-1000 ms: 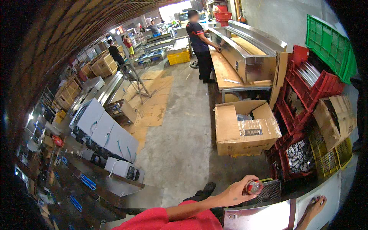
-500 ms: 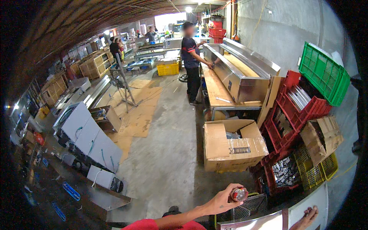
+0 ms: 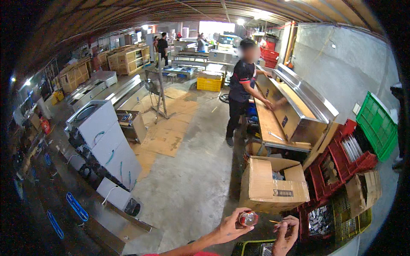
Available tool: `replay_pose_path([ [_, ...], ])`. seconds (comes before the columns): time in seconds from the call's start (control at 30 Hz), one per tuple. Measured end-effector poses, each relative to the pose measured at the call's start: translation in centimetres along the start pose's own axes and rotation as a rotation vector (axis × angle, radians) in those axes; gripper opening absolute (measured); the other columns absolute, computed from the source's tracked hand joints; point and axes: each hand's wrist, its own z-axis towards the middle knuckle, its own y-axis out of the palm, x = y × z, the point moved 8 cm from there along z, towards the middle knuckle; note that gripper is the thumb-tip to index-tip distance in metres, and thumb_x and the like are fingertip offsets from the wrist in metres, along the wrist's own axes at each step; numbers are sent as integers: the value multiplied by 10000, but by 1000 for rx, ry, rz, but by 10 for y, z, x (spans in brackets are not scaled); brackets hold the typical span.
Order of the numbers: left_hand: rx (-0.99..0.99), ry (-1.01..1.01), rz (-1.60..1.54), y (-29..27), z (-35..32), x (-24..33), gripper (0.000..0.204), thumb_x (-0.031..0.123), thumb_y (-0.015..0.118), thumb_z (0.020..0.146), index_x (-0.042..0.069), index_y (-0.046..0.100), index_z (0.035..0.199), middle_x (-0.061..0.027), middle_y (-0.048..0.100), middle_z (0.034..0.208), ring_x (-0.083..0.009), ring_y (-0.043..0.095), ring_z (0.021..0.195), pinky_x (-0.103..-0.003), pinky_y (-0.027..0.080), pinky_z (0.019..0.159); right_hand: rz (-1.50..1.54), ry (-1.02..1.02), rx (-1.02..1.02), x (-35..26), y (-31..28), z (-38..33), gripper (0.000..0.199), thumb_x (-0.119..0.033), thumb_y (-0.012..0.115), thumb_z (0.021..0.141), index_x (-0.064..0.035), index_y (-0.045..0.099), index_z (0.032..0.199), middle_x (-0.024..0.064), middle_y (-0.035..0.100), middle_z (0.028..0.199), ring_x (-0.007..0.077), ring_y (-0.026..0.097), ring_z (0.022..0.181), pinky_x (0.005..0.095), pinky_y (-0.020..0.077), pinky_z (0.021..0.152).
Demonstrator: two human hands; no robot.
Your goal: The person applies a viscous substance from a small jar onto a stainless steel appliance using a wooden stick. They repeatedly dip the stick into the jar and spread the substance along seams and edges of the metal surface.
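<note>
My left hand (image 3: 229, 227) is closed around a small clear bottle (image 3: 249, 219) with red on its side, tilted so that its round end shows. Close to its right, my right hand (image 3: 287, 235) pinches a thin yellowish stick (image 3: 274, 221) that points toward the bottle. Stick and bottle are apart. What kind of stick it is, I cannot make out. Just beyond both hands stands an open cardboard box (image 3: 261, 193).
Red crates (image 3: 318, 181) of metal parts and a leaning green crate (image 3: 376, 127) stand at the right. A co-worker (image 3: 242, 81) bends over a long steel cabinet (image 3: 301, 121) on a workbench. At the left are a grey cabinet (image 3: 102, 143) and cardboard sheets (image 3: 171, 138) on the floor.
My right hand has come up and left from a white panel and now shows the thin stick near the bottle. The view has swung, and the bottle remains in my left hand.
</note>
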Motion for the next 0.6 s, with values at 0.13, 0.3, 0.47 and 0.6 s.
replay_pose_path([
  [0.13,69,-58,27,-52,-12,11,725,194,891,944,51,455,1505,-119,677,1384,-210,709,1240,-375,593,1055,61,41,-71,6,68,4,103,-93,603,1111,-19,551,1064,82,527,1156,104,620,814,270,561,699],
  [0.3,152,35,51,-85,-23,15,729,177,894,941,46,455,1508,-122,674,1384,-212,708,1246,-378,586,1070,-8,17,-142,-12,114,-2,123,-120,606,1113,-9,560,1089,98,525,1183,116,637,835,278,557,722],
  [0.47,106,27,60,-86,-19,22,721,173,894,939,44,457,1498,-126,677,1383,-222,717,1238,-380,592,1068,-158,-198,-171,-19,111,-3,126,-114,604,1114,5,563,1096,97,516,1181,113,630,859,286,557,760],
  [0.6,83,53,29,-78,-16,25,727,190,899,936,47,458,1496,-132,689,1368,-234,729,1223,-386,602,1053,-201,-182,-153,-24,100,-6,123,-108,601,1115,7,565,1091,97,518,1177,111,623,864,285,552,766],
])
